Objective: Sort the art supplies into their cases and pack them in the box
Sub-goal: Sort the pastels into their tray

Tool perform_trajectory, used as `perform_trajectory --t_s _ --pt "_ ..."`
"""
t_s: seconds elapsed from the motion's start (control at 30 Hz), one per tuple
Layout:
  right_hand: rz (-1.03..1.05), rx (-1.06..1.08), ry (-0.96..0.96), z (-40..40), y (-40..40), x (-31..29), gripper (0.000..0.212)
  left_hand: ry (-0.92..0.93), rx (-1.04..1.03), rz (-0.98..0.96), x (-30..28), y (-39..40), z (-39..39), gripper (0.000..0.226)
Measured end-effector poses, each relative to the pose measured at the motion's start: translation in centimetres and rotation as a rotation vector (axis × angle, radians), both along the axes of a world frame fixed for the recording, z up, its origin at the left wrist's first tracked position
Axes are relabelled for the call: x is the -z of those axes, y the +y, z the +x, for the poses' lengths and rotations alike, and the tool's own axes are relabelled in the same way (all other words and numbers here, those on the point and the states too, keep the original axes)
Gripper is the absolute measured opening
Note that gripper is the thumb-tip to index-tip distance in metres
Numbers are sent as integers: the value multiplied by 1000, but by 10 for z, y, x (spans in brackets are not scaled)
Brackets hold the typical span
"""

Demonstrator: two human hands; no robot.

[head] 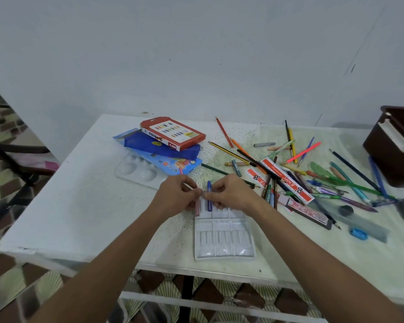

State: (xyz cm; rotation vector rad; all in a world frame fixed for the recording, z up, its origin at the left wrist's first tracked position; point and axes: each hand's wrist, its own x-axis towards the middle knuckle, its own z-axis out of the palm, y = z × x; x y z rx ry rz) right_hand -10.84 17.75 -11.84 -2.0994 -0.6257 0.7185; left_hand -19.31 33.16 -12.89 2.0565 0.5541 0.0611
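White table [79,217] at centre; grey wall [196,54] at 12 o'clock; patterned floor [219,297] at 6 o'clock.

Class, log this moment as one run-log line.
left hand: holds pink crayon | right hand: holds blue crayon | both over clear tray

wall [196,54]: plain pale grey; table [79,206]: white; floor [243,297]: brown-and-cream patterned tiles
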Motion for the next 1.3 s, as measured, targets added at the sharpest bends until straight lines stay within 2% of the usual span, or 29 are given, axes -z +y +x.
perform_trajectory --t_s 0.2,0.3,0.47,0.57,0.77,0.93,1.07,1.3 --pt "-43 -54 -78 -1 2 -2 26 14 11 -7 2 1 -1 17" --pt "-99 -90 -179 1 -2 -6 21 57 60 33 3 2 -4 20" --pt "-106 -181 -282 -7 -6 -1 41 50 154 89 11 6 -10 32" --pt "-104 -234 -330 -10 -4 4 37 41 181 139 15 8 -11 39" --pt "-78 -239 -332 -7 -10 10 41 28 262 197 16 9 -17 35" --pt "-41 -261 -339 -7 -13 11 50 11 233 197 19 8 -18 34" --pt "-31 -245 -352 -7 -14 15 49 5 252 203 15 8 -18 32" --pt "-126 -247 -419 -6 -10 21 51 24 333 347 10 6 -13 33"
